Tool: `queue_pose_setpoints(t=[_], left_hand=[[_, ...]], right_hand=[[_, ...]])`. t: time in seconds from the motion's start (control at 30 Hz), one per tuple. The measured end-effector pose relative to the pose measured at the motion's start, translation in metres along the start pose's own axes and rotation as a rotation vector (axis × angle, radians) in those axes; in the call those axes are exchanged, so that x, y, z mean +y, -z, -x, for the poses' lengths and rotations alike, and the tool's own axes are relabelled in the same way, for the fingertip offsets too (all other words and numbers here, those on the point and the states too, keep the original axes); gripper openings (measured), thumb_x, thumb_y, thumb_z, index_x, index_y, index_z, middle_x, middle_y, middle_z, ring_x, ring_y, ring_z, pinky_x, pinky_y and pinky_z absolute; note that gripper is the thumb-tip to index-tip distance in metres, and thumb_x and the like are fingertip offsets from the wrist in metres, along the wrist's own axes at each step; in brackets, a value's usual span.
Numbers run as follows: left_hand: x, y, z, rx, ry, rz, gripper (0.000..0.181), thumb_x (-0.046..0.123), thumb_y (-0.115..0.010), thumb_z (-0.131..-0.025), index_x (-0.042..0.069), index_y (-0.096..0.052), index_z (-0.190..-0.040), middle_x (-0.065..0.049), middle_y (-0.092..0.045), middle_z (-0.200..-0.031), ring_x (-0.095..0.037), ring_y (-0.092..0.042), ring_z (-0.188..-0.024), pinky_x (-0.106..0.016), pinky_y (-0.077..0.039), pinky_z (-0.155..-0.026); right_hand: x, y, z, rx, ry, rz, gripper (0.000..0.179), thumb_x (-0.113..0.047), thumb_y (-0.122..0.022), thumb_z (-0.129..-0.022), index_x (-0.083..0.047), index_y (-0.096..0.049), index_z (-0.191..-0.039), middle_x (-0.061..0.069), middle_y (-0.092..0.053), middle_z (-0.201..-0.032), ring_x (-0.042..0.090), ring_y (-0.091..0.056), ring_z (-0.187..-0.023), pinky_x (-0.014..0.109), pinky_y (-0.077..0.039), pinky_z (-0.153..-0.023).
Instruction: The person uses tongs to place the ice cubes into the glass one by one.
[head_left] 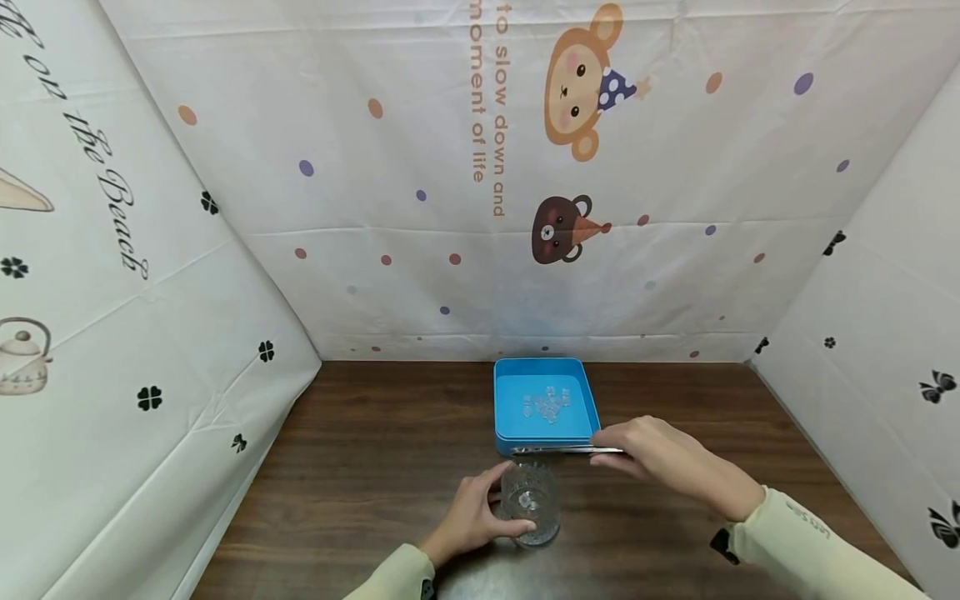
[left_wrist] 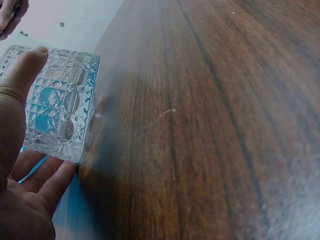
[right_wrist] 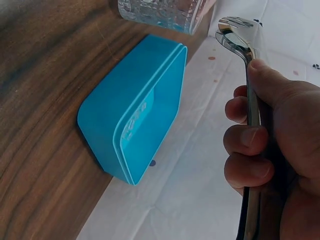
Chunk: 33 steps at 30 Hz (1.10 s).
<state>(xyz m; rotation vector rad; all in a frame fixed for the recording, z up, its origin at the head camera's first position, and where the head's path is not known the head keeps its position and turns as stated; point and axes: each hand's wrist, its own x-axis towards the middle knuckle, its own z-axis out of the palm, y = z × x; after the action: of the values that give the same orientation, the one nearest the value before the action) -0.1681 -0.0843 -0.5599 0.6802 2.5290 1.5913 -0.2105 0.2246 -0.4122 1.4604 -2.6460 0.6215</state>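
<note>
A clear cut-glass tumbler stands on the wooden table, with a few clear pieces inside. My left hand grips it from the left, the thumb on one side and fingers around the other. My right hand holds metal serving tongs, whose one tip is fork-shaped and the other spoon-shaped. In the head view the tongs lie level, their tips just above the tumbler's far rim. I cannot tell whether anything sits between those tips.
Behind the tumbler stands a blue rectangular box with several clear ice-like cubes in it. The brown table meets a printed white cloth at the back and both sides.
</note>
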Motion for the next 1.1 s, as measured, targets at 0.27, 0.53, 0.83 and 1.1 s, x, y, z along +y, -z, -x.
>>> queue_pose_setpoints(t=[0.27, 0.53, 0.83, 1.1], left_hand=[[-0.0006, -0.0001, 0.0002, 0.007, -0.003, -0.048, 0.09, 0.047, -0.089, -0.079, 0.0, -0.052, -0.147, -0.016, -0.066, -0.13, -0.017, -0.069, -0.111, -0.021, -0.058, -0.087], [0.0, -0.0002, -0.0001, 0.01, -0.006, -0.042, 0.09, 0.046, -0.089, -0.079, 0.0, -0.051, -0.147, -0.016, -0.067, -0.128, -0.016, -0.069, -0.11, -0.021, -0.059, -0.086], [-0.0006, 0.0, -0.0003, 0.012, -0.015, -0.046, 0.086, 0.047, -0.088, -0.08, 0.009, -0.053, -0.149, -0.017, -0.062, -0.136, -0.018, -0.068, -0.114, -0.022, -0.058, -0.088], [-0.001, -0.0007, 0.0001, 0.012, -0.015, -0.051, 0.086, 0.047, -0.088, -0.079, 0.009, -0.053, -0.148, -0.013, -0.067, -0.127, -0.012, -0.07, -0.105, -0.023, -0.059, -0.086]], right_hand=[[-0.0014, -0.004, 0.0016, 0.001, 0.001, -0.012, 0.015, -0.019, -0.07, -0.1, -0.027, -0.065, -0.088, -0.017, -0.058, -0.072, -0.008, -0.044, -0.061, 0.015, -0.044, -0.056], [-0.0023, -0.0049, 0.0033, -0.015, -0.021, -0.013, 0.012, -0.025, -0.067, -0.102, -0.029, -0.064, -0.091, -0.023, -0.054, -0.075, -0.008, -0.045, -0.062, 0.016, -0.043, -0.056], [-0.004, -0.0057, 0.0072, -0.018, -0.074, 0.046, 0.022, -0.037, -0.067, -0.101, -0.017, -0.072, -0.109, -0.019, -0.065, -0.091, -0.009, -0.052, -0.068, 0.02, -0.05, -0.06], [-0.0027, -0.0075, 0.0088, -0.002, -0.075, 0.044, 0.025, -0.035, -0.068, -0.1, -0.015, -0.072, -0.116, -0.013, -0.07, -0.1, -0.008, -0.059, -0.075, 0.024, -0.056, -0.064]])
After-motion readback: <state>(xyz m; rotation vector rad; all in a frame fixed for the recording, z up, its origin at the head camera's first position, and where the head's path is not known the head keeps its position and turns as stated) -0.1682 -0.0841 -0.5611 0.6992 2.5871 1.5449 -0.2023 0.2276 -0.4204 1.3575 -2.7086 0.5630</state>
